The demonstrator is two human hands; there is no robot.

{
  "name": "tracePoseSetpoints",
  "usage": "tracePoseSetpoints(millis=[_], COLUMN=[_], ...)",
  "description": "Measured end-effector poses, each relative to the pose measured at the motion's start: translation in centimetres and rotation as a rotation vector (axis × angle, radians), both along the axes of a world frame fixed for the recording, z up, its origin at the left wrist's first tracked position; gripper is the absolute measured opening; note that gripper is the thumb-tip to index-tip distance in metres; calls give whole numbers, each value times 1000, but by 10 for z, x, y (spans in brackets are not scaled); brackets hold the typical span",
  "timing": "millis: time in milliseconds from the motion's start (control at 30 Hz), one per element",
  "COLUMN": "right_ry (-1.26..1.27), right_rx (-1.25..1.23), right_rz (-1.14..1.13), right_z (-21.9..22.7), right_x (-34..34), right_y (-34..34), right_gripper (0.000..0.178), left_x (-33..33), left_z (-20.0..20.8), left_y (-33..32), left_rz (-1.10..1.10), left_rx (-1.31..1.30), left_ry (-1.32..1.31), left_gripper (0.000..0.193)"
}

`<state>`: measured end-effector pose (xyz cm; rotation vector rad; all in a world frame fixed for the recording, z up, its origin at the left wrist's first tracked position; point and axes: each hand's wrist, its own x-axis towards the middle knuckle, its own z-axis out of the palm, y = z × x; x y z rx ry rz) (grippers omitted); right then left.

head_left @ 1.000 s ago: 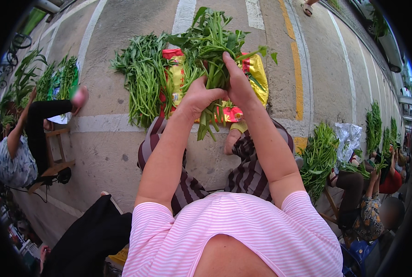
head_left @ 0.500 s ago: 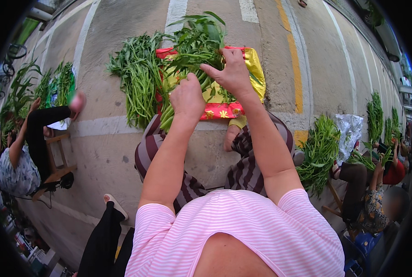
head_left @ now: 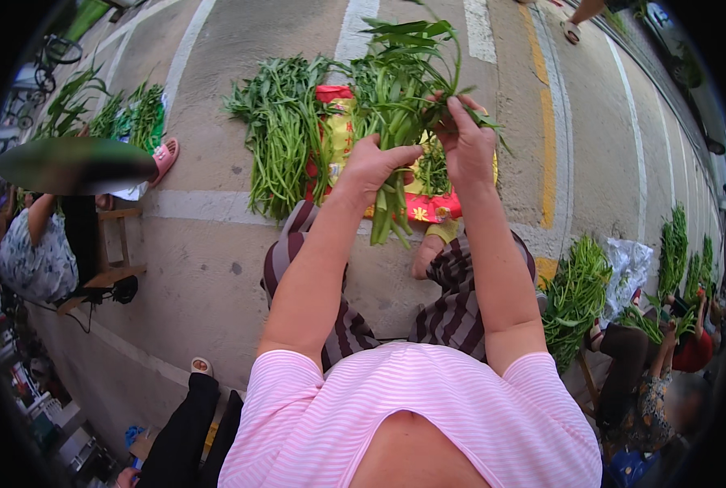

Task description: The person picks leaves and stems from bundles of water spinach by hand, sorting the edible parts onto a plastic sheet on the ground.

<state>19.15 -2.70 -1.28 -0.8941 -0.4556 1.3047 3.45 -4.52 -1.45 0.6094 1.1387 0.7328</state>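
Above the red-and-yellow sheet [head_left: 433, 209], we have the left hand [head_left: 374, 167] clamped round a bunch of greens [head_left: 399, 122], the right hand [head_left: 467, 143] pinching its leafy side; one heap [head_left: 283, 142] lies laid out left, loose sprigs [head_left: 434, 171] remain.

- Grey paved ground [head_left: 196, 305], painted with white lines [head_left: 217, 205] and 1 yellow line [head_left: 547, 163].
- On it, 1 red-and-yellow sheet [head_left: 340, 130], partly covered by greens.
- Left of that, 1 pile of leafy green stems [head_left: 286, 142].
- Farther right, 1 heap of greens [head_left: 578, 289] beside 1 silver sheet [head_left: 628, 272].
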Motion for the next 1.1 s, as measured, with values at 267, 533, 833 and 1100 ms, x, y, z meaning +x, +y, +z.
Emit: tracePoseSetpoints(millis=[267, 533, 833, 1100], right_ry=[-121, -449, -1205, -1413], right_rx=[-38, -243, 355, 315], right_rz=[-126, -121, -134, 57], right_z=[-4, -4, 22, 11], right_x=[18, 47, 7, -7], right_y=[3, 17, 7, -1], right_gripper=[25, 53, 25, 40], left_x=[5, -2, 11, 17], left_z=[1, 0, -21, -18], left_y=[-3, -1, 4, -7], left_rz=[-60, 66, 127, -135], left_rx=[9, -30, 144, 582], left_ry=[-117, -76, 314, 867], left_gripper=[40, 32, 47, 41])
